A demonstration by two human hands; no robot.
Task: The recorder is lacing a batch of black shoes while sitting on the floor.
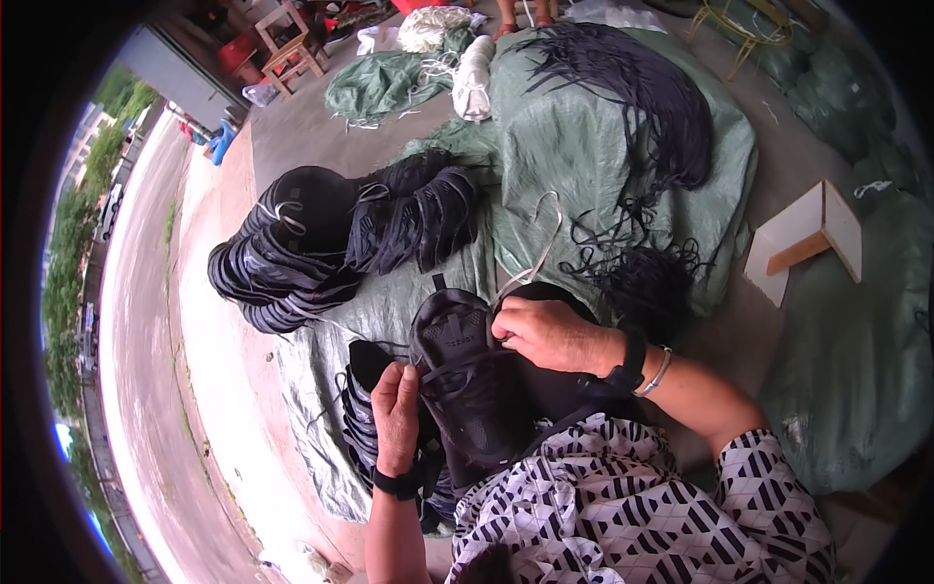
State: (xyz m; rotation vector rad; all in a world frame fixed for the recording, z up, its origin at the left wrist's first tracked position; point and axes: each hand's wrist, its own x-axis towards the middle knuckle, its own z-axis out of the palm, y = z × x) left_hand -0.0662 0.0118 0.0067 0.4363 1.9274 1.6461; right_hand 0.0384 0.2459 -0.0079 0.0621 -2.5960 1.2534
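Observation:
A black shoe upper (472, 394) lies in front of my body, its tongue (455, 331) pointing away from me and dark laces crossing its front. My left hand (396, 414) pinches the left edge of its lace opening between thumb and fingertips. On the opposite edge, my right hand (545, 334) is closed with the fingertips pressed together; a lace end between them is too small to make out. More dark shoe pieces (360, 419) sit beside and partly under my left hand. Beyond my right hand, a pale cord (545, 243) curves over green sheeting.
Bundled black shoe uppers (311, 229) are stacked at far left on green sheeting (545, 165). Dark laces (671, 117) drape over a covered heap, with a tangle (647, 282) nearer me. A small wooden stand (812, 238) is at right, a wooden chair (287, 49) far back.

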